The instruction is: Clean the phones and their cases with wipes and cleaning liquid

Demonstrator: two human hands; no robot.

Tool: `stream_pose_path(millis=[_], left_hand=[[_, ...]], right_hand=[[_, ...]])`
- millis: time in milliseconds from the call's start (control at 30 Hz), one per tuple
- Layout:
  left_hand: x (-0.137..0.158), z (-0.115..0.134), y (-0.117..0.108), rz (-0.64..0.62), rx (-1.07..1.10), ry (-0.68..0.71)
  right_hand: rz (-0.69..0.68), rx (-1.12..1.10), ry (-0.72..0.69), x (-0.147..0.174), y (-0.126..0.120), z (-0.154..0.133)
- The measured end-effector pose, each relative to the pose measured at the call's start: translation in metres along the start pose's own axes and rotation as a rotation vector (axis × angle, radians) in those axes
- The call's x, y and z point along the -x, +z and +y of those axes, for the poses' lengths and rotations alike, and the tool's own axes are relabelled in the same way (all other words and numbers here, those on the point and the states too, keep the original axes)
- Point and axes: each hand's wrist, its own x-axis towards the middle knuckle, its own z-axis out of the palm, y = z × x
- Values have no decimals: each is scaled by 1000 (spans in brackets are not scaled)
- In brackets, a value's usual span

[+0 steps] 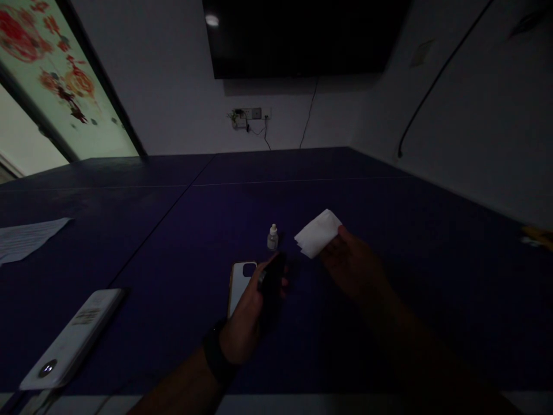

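My left hand [247, 323], with a dark band at the wrist, is closed around a dark smartphone [273, 278], held tilted above the table. In my right hand [352, 262] a folded white tissue [318, 233] is pinched, to the right of the phone and apart from it. A phone case [239, 282] with a pale back and a camera cutout lies partly hidden behind my left hand. Just beyond the phone stands a small dropper bottle [272, 238] with a white cap, upright on the table.
The dark blue table [173, 242] reaches to the wall. A white power bank [73, 340] with cables lies at the lower left, printed paper [30, 239] at the far left. A yellow object [538, 236] sits at the right edge. Above hangs a dark screen [302, 40].
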Motion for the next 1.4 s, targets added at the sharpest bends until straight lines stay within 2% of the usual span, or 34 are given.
stream_pose_path(millis=[133, 333, 533, 633, 767, 833, 933, 1067, 1133, 1267, 1400], left_hand=[[7, 0, -1, -89, -63, 0], [9, -2, 4, -67, 85, -4], [-7, 11, 6, 11, 458, -320], [-15, 18, 6, 97, 589, -378], [-18, 20, 11, 208, 702, -397], [-18, 19, 14, 252, 719, -387], [-19, 18, 20, 363, 764, -299], [-24, 19, 24, 407, 796, -249], [-27, 20, 24, 439, 811, -227], [-35, 26, 25, 514, 816, -229], [-43, 33, 31, 523, 809, -214]], right_hand=[[-32, 51, -32, -2, -6, 2], [-120, 137, -107, -4, -12, 7], [-26, 86, -60, -6, -10, 6], [16, 95, -39, -9, -9, 6], [42, 159, -63, -8, -7, 8], [19, 305, -180, -4, -7, 9], [26, 554, -400, 10, -10, 8], [95, 834, -573, 34, -3, 8], [70, 964, -636, 46, 6, 10], [-29, 964, -660, 55, 19, 19], [-51, 844, -549, 37, 17, 24]])
